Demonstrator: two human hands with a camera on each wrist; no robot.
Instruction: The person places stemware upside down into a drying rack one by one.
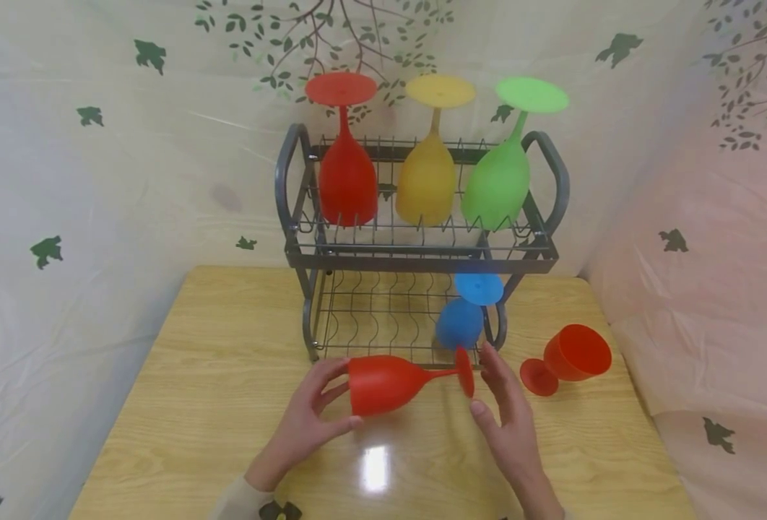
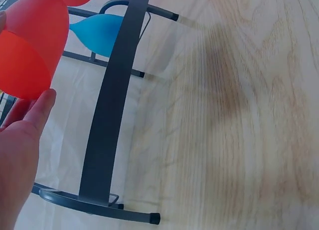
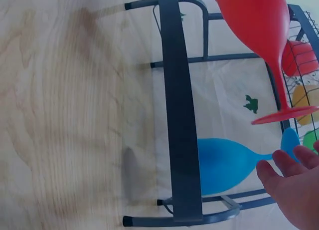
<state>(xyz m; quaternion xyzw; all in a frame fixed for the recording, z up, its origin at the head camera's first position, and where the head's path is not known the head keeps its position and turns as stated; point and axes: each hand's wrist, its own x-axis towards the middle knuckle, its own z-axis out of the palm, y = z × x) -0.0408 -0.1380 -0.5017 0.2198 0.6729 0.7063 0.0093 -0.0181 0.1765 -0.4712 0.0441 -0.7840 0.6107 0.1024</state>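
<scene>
We log four glasses (image 1: 426, 184) in rack (image 1: 422, 262); left hand (image 1: 307, 413) pinches red glass (image 1: 386, 385); right hand (image 1: 510, 427) spread by its foot (image 1: 464, 372); cup (image 1: 578, 354) still unracked on surface (image 1: 162, 412).

I have bright, even light; one white rectangular glare patch (image 1: 375, 469) shines on the pale wood-grained surface (image 1: 162, 404) near my bare left hand (image 1: 302, 422). Both wrist views look hazier, with soft shadows; light probably comes from above.

The head camera looks forward and down; nearer wrist views share the rack (image 1: 422, 263).
</scene>
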